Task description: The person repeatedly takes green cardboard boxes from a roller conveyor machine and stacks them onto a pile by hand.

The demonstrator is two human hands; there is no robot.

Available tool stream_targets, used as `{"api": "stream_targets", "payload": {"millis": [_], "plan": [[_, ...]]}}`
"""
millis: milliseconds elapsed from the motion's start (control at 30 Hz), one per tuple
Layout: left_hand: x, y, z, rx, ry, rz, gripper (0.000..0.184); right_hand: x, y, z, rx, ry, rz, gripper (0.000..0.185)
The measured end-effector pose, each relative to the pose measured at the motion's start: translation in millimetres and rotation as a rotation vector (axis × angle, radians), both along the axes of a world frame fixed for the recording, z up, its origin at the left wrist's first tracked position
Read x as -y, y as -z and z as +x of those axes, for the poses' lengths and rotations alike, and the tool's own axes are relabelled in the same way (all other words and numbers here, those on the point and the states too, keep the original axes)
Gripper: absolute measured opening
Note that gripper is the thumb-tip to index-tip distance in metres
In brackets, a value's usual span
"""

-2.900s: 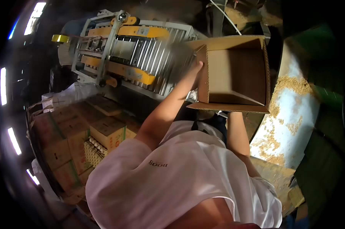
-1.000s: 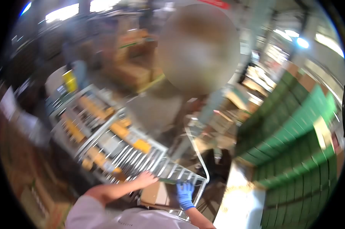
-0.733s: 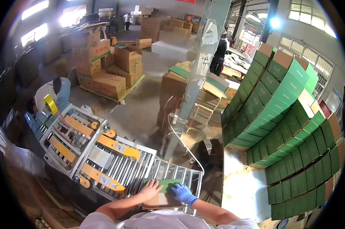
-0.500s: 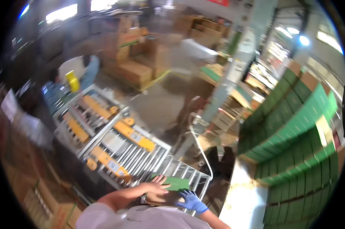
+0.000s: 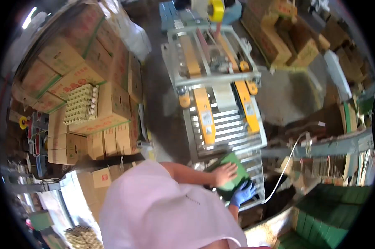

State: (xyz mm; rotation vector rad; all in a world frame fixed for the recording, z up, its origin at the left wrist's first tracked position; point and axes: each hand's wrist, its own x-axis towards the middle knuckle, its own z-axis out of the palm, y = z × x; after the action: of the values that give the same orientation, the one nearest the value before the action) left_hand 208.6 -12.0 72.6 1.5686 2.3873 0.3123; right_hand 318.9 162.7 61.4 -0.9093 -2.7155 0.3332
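Head view, big to small. Brown carton stack [image 5: 77, 76] fills the left side, red print and green bands on it. Roller conveyor [image 5: 231, 126] runs down the middle, metal frame, two orange side rails [image 5: 205, 114] over the rollers. White shirt [image 5: 166, 203] of the wearer covers bottom center. Green panels [image 5: 314, 224] at lower right, past the near end of the conveyor. Egg tray stack [image 5: 77, 106] sits against the brown cartons, row of pale round things along one edge. White cable [image 5: 287, 166] curves down just beside the conveyor's right edge. Green carton [image 5: 230, 159] lies on the near rollers, skewed to the frame, green face up. Yellow roll [image 5: 216, 10] up at the far end of the machine.

Hands: left hand [image 5: 226, 173] bare, palm down on the green face, fingers spread, released. Right hand [image 5: 243, 191] in a blue glove, at the near right corner of the same carton, fingers extended and apart, not clenched. Thumb contact there: can't tell.
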Motion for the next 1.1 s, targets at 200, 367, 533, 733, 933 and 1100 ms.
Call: {"api": "stream_targets", "payload": {"millis": [200,367,533,733,933,1100], "plan": [[9,24,-66,0.009,0.163,0.348,0.055,20,46,28,-0.360,0.411,-0.792,0.075],[-15,40,-113,-0.038,0.147,0.290,0.049,45,-7,-45,-0.445,0.445,-0.963,0.092],[-16,32,-186,-0.319,0.055,0.097,0.058,40,30,-128,-0.515,0.412,-0.841,0.078],[-24,-7,-191,-0.051,-0.142,0.311,0.042,54,54,-195,0.025,0.038,-0.738,0.074],[-60,37,-149,-0.048,-0.285,0.150,0.053,-5,-13,-76,-0.044,-0.014,-0.710,0.078],[-94,18,-58,0.181,0.015,0.173,0.049,-2,-62,150,-0.448,0.609,-0.991,0.066]]}}
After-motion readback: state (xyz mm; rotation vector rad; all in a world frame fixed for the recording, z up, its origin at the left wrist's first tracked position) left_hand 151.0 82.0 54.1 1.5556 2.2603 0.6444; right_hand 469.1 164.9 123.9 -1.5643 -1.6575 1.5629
